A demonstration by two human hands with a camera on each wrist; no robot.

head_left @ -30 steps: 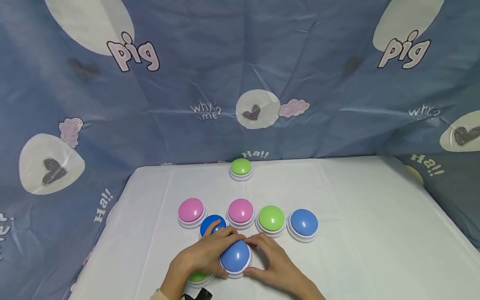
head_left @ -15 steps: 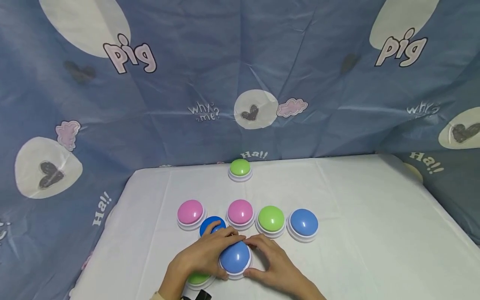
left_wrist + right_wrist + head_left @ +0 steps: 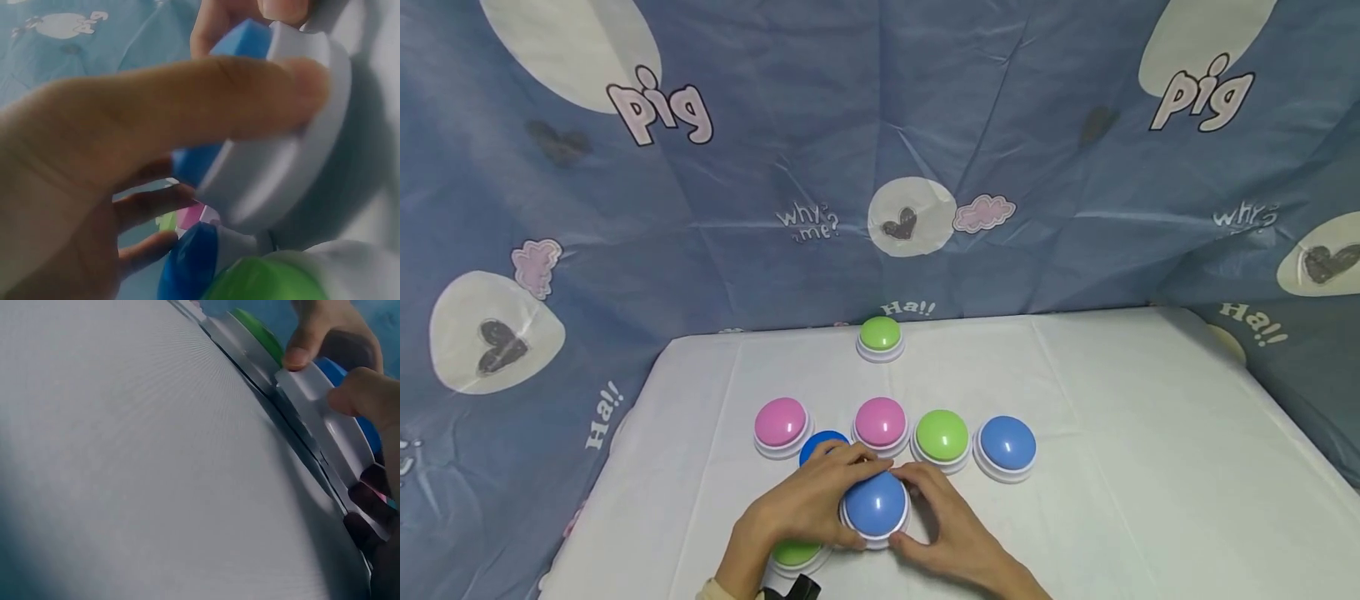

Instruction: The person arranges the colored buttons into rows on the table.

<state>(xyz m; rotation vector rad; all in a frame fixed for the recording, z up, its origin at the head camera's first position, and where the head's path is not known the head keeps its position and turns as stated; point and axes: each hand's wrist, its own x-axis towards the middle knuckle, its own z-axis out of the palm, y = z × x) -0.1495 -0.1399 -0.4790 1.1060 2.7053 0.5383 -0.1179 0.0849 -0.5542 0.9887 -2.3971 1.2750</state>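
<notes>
On the white-clothed desk (image 3: 1150, 467), behind a middle round plastic pink button (image 3: 881, 422), sits one green button (image 3: 880, 334); rightward, second green (image 3: 942, 435), blue (image 3: 1008, 442); leftward, dark-blue (image 3: 821, 440), second pink (image 3: 780, 422); front-left, third green (image 3: 794, 553).

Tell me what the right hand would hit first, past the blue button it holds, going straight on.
Most likely the left hand, which grips the other side of the held blue button, opposite the right hand; exact heights are hard to judge.

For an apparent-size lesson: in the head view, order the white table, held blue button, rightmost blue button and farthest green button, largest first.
1. White table
2. Held blue button, rightmost blue button: nearly alike; nearness makes it unsure
3. Farthest green button
</notes>
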